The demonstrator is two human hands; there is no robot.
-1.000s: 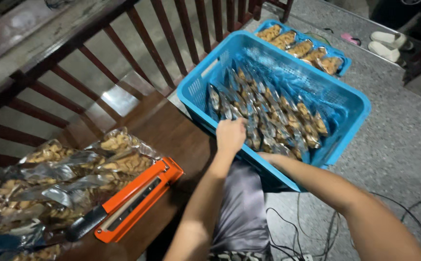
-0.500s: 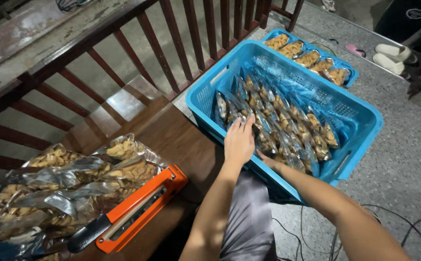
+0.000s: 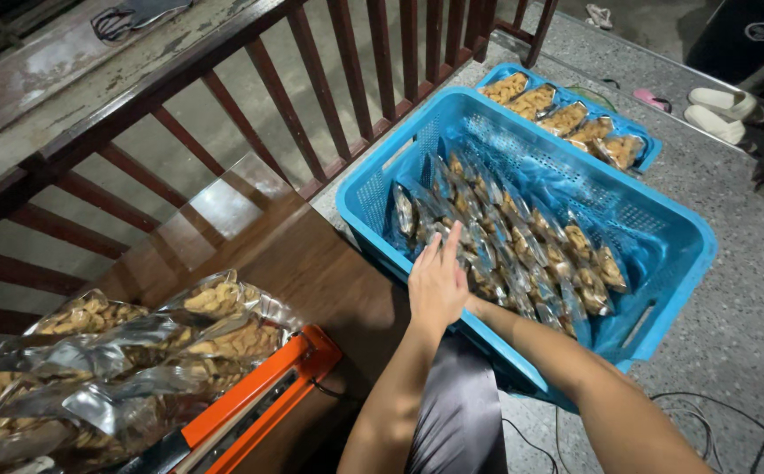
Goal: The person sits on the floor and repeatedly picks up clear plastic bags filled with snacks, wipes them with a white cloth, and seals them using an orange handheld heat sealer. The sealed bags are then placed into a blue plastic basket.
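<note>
Fingers of our left hand (image 3: pixel 437 279) are lying flat and spread, gripping nothing, pressing the snack packets (image 3: pixel 522 246) standing inside the blue crate (image 3: pixel 673 263). Our right hand is reaching under it, grip hidden. Crate is sitting on speckled floor (image 3: pixel 742 342), beside the wooden table (image 3: pixel 303 263).

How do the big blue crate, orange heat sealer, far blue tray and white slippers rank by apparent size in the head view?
1. Big blue crate
2. Orange heat sealer, partly cut off by the frame and nearer the camera
3. Far blue tray, partly hidden behind the crate
4. White slippers
</note>
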